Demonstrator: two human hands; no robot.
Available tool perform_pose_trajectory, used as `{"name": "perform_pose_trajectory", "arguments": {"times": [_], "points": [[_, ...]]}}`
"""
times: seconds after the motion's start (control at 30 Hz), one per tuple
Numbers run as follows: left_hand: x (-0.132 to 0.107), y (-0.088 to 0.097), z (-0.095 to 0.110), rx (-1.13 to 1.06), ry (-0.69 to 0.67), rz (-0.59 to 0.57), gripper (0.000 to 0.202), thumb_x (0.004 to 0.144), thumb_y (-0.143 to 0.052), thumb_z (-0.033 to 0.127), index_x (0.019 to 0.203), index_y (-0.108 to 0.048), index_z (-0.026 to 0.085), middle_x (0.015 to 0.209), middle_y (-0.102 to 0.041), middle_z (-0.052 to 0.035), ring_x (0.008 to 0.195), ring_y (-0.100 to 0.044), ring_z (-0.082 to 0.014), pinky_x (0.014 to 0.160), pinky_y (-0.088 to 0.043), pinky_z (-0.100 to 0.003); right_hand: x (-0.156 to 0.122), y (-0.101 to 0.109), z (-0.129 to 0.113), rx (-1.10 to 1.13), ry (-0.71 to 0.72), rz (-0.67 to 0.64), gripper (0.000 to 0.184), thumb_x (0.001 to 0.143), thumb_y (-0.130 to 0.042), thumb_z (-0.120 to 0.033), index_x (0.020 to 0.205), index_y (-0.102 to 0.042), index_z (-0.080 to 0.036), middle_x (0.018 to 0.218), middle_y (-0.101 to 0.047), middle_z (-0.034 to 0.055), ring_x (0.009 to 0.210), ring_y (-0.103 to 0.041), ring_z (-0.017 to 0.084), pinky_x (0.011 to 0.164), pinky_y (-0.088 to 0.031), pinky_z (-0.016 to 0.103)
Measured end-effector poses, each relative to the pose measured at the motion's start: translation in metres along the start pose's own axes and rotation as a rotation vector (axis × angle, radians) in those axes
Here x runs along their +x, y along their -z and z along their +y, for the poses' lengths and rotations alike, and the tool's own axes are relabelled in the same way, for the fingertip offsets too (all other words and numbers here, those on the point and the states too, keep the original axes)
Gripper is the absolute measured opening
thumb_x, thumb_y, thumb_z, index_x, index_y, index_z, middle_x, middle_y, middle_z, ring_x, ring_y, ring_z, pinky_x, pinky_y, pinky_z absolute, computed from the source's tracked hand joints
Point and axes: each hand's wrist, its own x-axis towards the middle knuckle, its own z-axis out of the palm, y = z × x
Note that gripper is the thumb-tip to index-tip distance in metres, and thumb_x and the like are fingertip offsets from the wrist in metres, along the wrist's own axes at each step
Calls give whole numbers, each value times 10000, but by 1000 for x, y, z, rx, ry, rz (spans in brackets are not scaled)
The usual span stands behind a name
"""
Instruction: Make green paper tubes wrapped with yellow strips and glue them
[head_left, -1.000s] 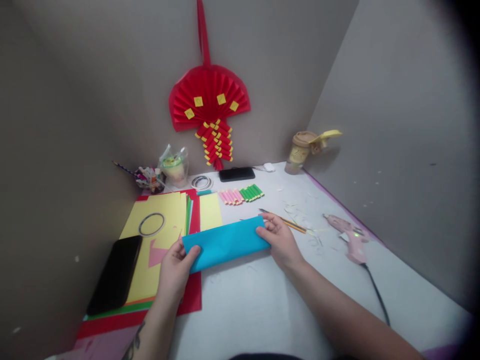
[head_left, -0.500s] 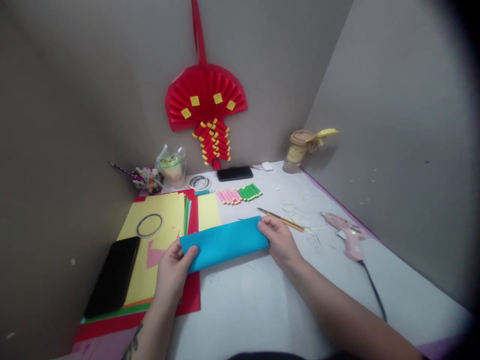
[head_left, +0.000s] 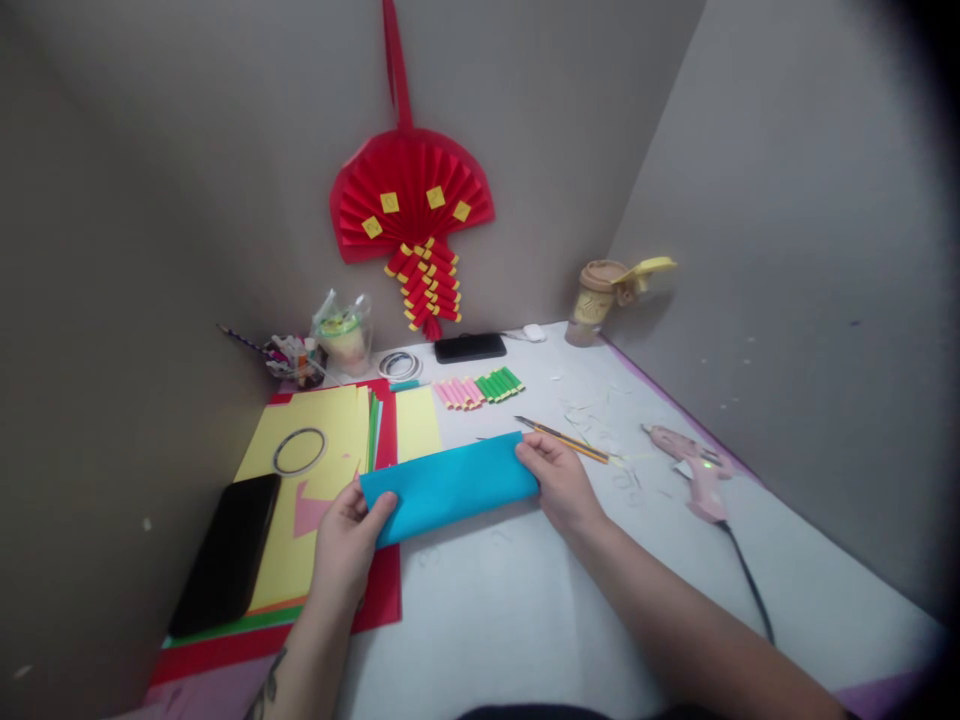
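Observation:
A folded blue sheet of paper [head_left: 454,487] is stretched between my two hands above the white table. My left hand [head_left: 351,530] pinches its left end, thumb on top and fingers behind. At the right end, my right hand [head_left: 561,485] grips the paper the same way, its thumb near the upper corner. Just beyond my right hand lies a craft knife [head_left: 570,441] with a yellow-orange handle. Small pink paper rolls [head_left: 459,393] and green paper rolls [head_left: 500,384], with yellow ends, sit in a row behind the blue paper.
On the left, a black phone [head_left: 226,555] and a tape ring [head_left: 300,451] rest on stacked yellow paper [head_left: 270,430]. A pink glue gun [head_left: 697,470] with its cord lies right. Farther back are two cups, another phone [head_left: 470,347] and a red paper fan [head_left: 412,190] hanging on the wall.

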Motion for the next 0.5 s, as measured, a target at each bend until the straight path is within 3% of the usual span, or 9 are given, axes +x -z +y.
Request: {"name": "perform_pose_trajectory", "arguments": {"times": [0.5], "points": [[-3,-2,3,-3,2,-6,490,621,-756,425,1002,-624,146,1019,-702,-110,885,-660,-254,720,-528,-316,0,2,3,12,-1,8,272,624,-754,-415,651,-603,-191,564,-536,-35,516,-416,112,500,-286,239]]}}
